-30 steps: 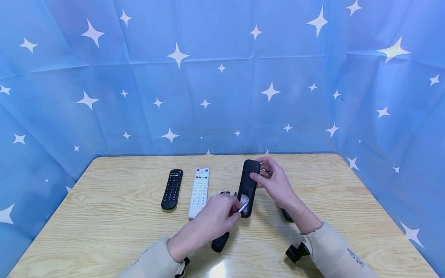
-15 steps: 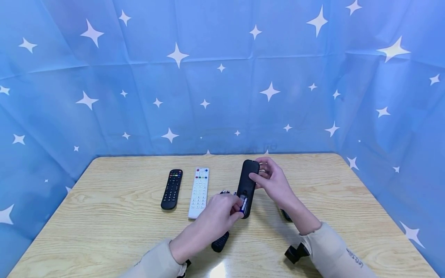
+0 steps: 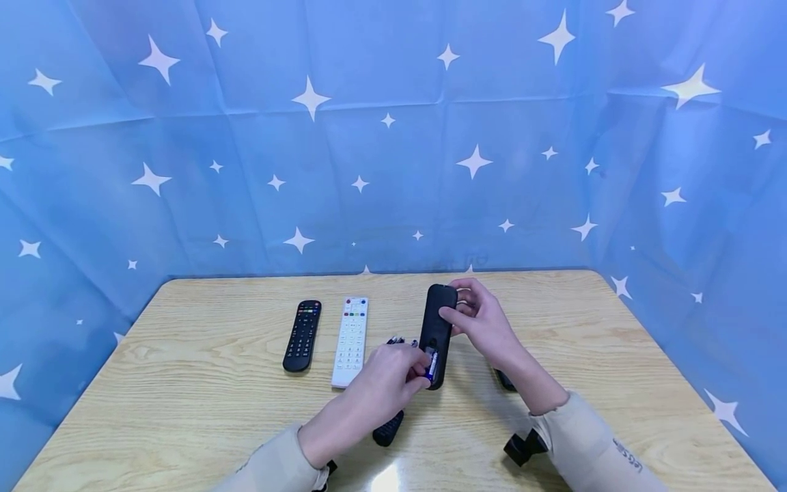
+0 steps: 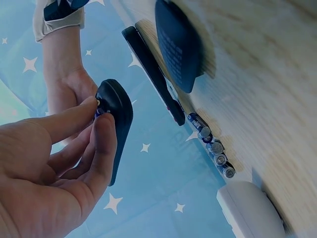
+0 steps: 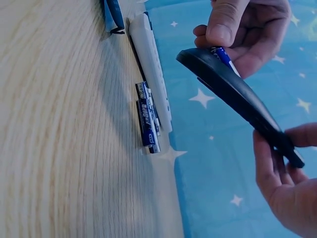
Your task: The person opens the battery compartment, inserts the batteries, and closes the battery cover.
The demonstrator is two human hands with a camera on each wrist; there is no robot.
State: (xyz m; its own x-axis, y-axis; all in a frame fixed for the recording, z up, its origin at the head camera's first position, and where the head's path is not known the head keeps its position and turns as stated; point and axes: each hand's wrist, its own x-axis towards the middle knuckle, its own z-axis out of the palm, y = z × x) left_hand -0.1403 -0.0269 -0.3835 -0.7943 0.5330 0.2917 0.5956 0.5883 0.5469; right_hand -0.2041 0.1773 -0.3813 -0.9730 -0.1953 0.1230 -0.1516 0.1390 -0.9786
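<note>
My right hand [image 3: 488, 328] grips the upper end of a black remote control [image 3: 439, 307], thumb on its back and fingers behind the edge. The remote is raised above the table with its back towards me and its battery bay uncovered at the lower end. At that bay, my left hand [image 3: 393, 376] pinches a blue and silver battery [image 3: 432, 362] between thumb and fingers. In the right wrist view the battery [image 5: 225, 60] lies partly in the bay, its one end standing out past the remote's edge under the left thumb.
On the wooden table [image 3: 203, 383] lie a black remote [image 3: 302, 335] and a white remote [image 3: 349, 345]. Another black remote [image 3: 389, 429] shows below my left hand, and a dark one [image 3: 505, 380] is mostly hidden by my right forearm. Several loose batteries [image 5: 148, 119] lie beside the white remote.
My left hand has brought the battery from a slanted position outside the bay down into line with it. The right hand keeps the remote nearly still.
</note>
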